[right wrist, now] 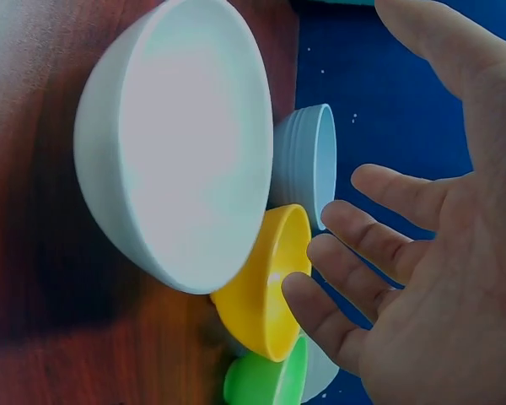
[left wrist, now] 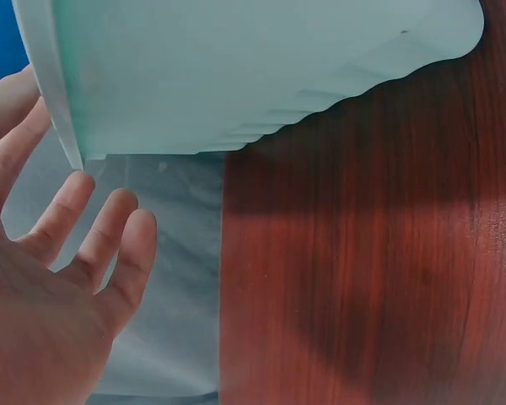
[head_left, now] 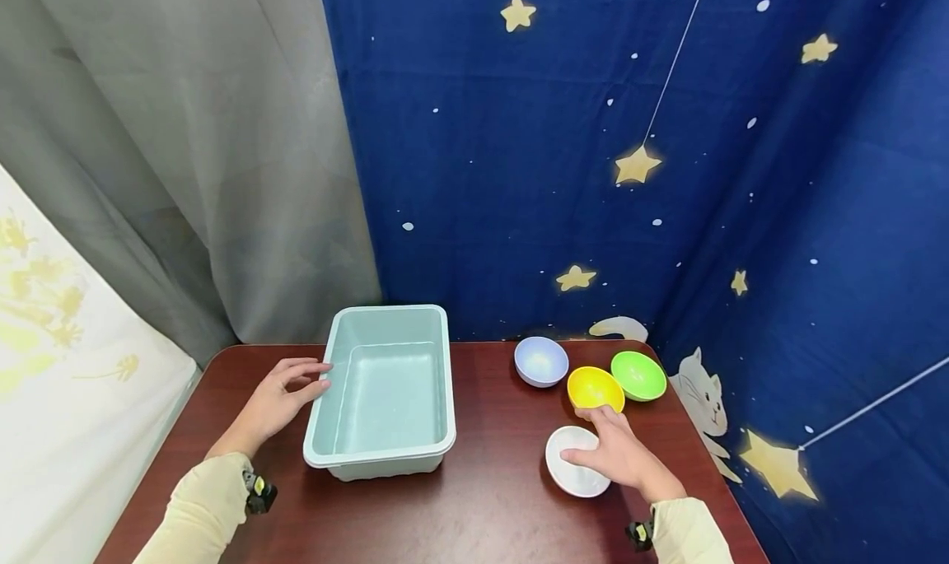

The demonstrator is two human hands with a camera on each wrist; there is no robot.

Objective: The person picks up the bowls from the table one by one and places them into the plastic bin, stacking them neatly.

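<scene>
Currently, the right hand [head_left: 619,453] hangs over a white bowl [head_left: 574,480], which stands upright on the reddish-brown table [head_left: 497,502]. Its fingers are spread and lightly bent, holding nothing; in the right wrist view the palm faces the bowl, with a gap between the fingertips and the rim. From the head view, the thumb crosses the bowl's inside while the other fingers reach toward a yellow bowl [head_left: 596,385] just behind it.

To the yellow bowl's right and slightly farther back sits a green bowl [head_left: 639,375], so close that it is hard to tell whether they touch. A light blue bowl [head_left: 541,361] stands to the left, near the table's far edge.

The left hand [head_left: 278,403] is at the left side of a pale blue-green tub [head_left: 389,399], its fingers parted and slightly curved, the tips at the rim; whether they touch it cannot be told. The tub stands on the table, well apart from the bowls.

Both arms wear cream sleeves [head_left: 203,506]. Behind the table hang a grey curtain [head_left: 274,152] and a dark blue curtain [head_left: 504,152] printed with yellow stars.
</scene>
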